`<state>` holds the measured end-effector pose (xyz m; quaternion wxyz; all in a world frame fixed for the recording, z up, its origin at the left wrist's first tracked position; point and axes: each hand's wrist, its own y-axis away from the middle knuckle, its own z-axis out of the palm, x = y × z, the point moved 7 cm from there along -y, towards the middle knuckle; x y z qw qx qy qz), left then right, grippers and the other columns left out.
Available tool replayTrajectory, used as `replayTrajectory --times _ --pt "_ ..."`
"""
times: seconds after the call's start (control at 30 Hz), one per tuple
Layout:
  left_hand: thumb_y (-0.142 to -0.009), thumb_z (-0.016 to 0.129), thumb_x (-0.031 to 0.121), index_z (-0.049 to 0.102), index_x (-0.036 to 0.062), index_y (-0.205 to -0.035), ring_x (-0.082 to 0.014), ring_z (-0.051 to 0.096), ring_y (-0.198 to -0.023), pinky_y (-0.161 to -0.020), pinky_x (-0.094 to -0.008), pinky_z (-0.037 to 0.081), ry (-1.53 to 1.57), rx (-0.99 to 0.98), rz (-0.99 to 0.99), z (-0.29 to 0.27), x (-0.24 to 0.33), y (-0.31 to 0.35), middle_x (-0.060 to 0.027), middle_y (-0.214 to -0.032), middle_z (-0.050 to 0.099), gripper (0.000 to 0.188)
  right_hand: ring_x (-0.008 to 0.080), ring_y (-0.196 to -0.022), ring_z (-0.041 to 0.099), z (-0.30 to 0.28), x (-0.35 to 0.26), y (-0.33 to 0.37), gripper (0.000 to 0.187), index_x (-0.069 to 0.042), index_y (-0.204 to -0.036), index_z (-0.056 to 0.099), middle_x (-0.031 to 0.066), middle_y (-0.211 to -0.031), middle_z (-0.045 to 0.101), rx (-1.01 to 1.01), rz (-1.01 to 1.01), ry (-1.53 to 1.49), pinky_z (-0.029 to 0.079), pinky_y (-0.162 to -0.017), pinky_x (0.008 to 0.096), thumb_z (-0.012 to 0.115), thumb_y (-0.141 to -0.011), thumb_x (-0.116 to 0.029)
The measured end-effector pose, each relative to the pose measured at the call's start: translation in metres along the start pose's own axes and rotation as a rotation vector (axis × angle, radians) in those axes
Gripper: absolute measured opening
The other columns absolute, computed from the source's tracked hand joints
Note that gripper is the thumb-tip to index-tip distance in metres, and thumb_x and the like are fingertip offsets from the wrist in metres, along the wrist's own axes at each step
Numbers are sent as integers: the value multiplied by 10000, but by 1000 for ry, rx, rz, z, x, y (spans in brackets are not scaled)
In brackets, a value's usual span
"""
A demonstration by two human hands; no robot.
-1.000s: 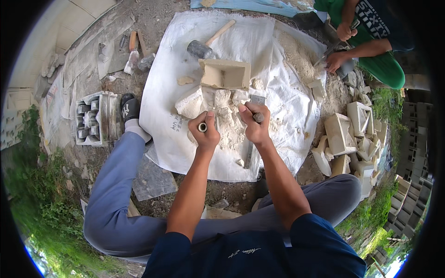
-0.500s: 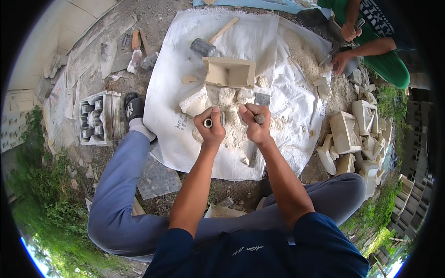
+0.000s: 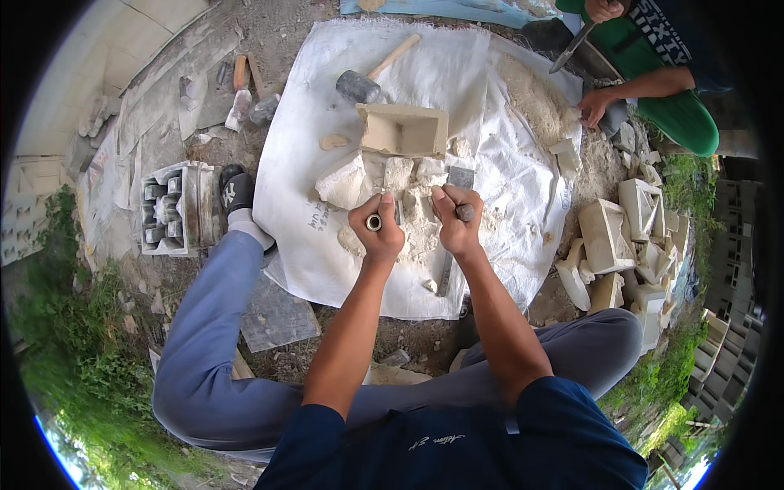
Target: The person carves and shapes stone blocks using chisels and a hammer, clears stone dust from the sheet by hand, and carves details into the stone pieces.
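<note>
My left hand is closed round a metal tube-ended tool, its hollow end facing up. A rod-like dark handle pokes out of my closed right fist. The working ends of both tools are mostly hidden. Both fists are side by side over crumbled pale stone on a white woven sheet. Just beyond them lie a large rough chunk, a smaller block and a flat grey metal piece. Farther off sits a hollowed, box-shaped pale block.
A mallet lies at the sheet's far side, and a metal bar near its front. Left stands a grey mould-like block. Broken pale blocks are piled right. At the far right a co-worker's hand holds a bladed tool.
Both my hands have shifted slightly right, still gripping their tools. The co-worker's hand with the bladed tool has lifted up and away from the other hand.
</note>
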<state>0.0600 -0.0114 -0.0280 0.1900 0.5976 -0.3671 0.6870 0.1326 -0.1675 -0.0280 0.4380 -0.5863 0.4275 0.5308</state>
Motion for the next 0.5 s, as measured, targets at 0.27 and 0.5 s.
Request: replayTrajectory --times 0.27,0.5 --pt "-938 617 77 557 -24 -822 -107 460 -537 -543 -273 421 -5 -144 -184 -17 -45 13 -54 -612 539 165 79 -506 326 12 2 7 426 -33 -594 413 -20 -539 394 -40 -55 6 247 -466 296 556 -981 -135" --pt "-915 578 143 331 24 -570 -91 306 -440 -459 -327 198 -23 36 71 -14 -15 25 -4 -475 317 441 85 -494 351 -7 7 17 457 -53 -604 443 -8 -537 404 -3 47 3 265 -470 292 601 -980 -260"
